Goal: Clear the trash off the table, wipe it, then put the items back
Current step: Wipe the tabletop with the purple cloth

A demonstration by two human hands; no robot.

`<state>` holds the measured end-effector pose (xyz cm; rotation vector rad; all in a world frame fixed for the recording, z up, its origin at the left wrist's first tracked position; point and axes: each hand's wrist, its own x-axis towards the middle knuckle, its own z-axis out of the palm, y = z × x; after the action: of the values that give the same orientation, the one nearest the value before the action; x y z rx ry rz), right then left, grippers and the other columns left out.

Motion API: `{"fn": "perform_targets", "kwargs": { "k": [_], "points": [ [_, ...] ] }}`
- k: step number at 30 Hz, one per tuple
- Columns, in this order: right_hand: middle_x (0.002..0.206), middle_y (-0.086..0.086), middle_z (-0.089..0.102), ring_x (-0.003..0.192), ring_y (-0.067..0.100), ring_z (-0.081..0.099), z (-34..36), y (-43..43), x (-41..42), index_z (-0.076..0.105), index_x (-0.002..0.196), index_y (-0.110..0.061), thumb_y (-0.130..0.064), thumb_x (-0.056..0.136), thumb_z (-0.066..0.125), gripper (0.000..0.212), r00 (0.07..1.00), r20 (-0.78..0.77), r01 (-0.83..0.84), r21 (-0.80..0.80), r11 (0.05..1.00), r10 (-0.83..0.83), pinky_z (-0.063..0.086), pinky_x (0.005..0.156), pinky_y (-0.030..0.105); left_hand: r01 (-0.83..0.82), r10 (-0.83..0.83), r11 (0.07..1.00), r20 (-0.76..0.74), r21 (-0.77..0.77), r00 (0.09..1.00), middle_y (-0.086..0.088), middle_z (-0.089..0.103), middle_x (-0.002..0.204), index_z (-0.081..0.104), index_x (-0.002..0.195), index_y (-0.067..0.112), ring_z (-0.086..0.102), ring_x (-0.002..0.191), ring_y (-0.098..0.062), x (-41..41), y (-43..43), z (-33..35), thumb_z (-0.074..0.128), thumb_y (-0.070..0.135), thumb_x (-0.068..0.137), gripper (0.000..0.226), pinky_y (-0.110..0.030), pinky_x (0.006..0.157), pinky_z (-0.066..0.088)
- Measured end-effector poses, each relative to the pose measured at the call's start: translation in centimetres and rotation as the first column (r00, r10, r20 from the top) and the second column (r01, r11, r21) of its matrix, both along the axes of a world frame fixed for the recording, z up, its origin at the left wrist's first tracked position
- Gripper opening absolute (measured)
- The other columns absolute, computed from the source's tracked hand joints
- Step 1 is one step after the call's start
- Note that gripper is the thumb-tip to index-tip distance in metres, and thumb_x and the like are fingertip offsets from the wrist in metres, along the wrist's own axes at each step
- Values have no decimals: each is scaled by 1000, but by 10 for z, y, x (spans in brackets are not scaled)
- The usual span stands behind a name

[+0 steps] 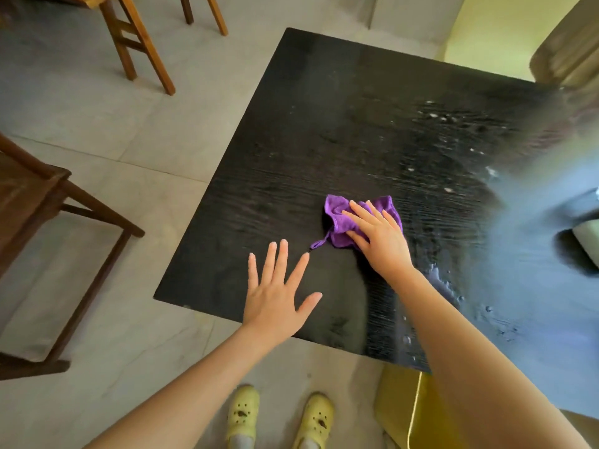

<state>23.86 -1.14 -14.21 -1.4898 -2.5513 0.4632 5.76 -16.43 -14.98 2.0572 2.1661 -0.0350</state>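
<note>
The counter (291, 140) fills the middle and right of the frame. On it, a little below the centre, lies the cloth (340, 218), with the right hand (379, 236) flat on top of it. The left hand (275, 293) rests on the counter just left of the cloth, near the lower edge. One chair (136, 37) stands at the upper left, another chair (48, 222) at the left edge. The shoes (278, 416) are on the floor at the bottom centre.
</note>
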Motion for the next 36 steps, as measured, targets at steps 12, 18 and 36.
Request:
{"fn": "perform_targets", "kwargs": {
  "k": [12, 18, 36],
  "points": [
    [147, -3, 45, 141, 22, 36, 5, -25, 145, 53, 134, -26, -25, 92, 57, 42, 976, 43, 214, -19, 977, -213, 27, 114, 45, 32, -31, 999, -48, 14, 998, -15, 21, 156, 22, 148, 25, 18, 145, -31, 25, -3, -3, 6, 66, 90, 73, -51, 115, 10],
    [147, -4, 44, 141, 23, 35, 7, -56, 200, 54, 134, -25, -25, 93, 55, 40, 936, 34, 350, -37, 936, -349, 28, 115, 47, 30, -30, 1000, -68, -7, 997, -16, 21, 156, 24, 148, 24, 19, 145, -32, 25, -3, -1, 3, 66, 89, 76, -53, 115, 13],
    [142, -2, 51, 141, 19, 35, 16, -159, 143, 58, 129, -22, -28, 95, 51, 36, 680, -179, 703, -119, 701, -711, 17, 118, 44, 27, -31, 999, -78, -46, 997, -17, 20, 156, 23, 148, 21, 16, 146, -33, 28, -4, 4, 4, 65, 89, 76, -54, 116, 13]
  ]
}}
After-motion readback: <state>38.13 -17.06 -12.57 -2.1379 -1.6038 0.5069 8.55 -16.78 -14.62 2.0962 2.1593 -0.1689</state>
